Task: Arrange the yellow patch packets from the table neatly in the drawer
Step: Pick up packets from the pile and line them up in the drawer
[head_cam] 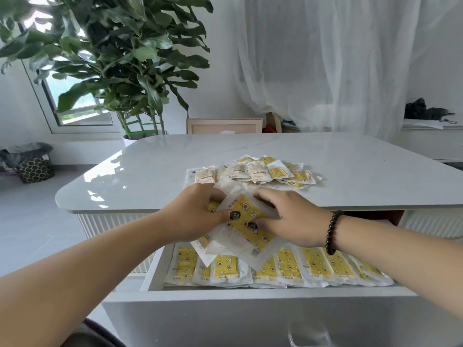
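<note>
Above the open white drawer (pixel 250 294), left hand (pixel 198 216) and right hand (pixel 293 219) fingers both grip a bunch of yellow star-print patch packets (pixel 246 221).

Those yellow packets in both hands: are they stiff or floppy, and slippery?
Probably floppy: the held packets fan out loosely between the left hand and right hand. Likely light, several held at once. Their glossy clear wrap suggests they may slide, like the pile on the table.

White walls, grey tiled floor (pixel 30 221). Window (pixel 75 101) at left behind leafy plant (pixel 120 53); sheer curtain (pixel 338 63) at right, daylight.
</note>
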A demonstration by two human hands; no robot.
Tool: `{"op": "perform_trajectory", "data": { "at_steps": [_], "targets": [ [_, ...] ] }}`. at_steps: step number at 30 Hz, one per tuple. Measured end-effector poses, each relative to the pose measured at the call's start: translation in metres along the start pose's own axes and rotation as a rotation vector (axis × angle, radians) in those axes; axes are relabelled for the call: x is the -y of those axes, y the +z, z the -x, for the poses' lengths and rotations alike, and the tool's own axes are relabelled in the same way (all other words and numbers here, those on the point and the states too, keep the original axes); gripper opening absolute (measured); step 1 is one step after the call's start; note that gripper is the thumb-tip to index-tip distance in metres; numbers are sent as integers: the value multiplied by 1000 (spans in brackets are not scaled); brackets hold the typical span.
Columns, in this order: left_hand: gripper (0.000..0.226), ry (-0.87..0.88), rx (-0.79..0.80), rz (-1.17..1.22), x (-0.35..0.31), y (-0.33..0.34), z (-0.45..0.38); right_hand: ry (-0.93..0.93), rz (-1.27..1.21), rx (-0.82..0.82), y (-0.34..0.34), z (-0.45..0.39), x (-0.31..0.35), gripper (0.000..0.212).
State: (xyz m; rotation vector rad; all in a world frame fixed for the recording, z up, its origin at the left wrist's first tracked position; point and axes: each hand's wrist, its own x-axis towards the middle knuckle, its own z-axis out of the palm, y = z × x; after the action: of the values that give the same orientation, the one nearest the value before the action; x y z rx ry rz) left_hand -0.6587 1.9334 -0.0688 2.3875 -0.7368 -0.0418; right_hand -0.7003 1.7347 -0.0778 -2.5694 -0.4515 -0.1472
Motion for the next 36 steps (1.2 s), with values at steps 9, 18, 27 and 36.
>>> {"op": "perform_trajectory", "data": {
  "at_steps": [9, 18, 27, 36],
  "targets": [
    [24, -154, -152, 17, 13, -7, -13, 371, 13, 45, 11, -12, -36, 34],
    [32, -126, 94, -258, 40, 12, -25, 652, -16, 114, 32, -24, -83, 21],
    [103, -122, 346, -9, 66, 65, -50, 691, 88, 243, 38, -14, -98, 26],
    [56, -51, 533, -196, 74, 114, -50, 724, 56, 182, 49, 0, -122, 48]
  ]
}}
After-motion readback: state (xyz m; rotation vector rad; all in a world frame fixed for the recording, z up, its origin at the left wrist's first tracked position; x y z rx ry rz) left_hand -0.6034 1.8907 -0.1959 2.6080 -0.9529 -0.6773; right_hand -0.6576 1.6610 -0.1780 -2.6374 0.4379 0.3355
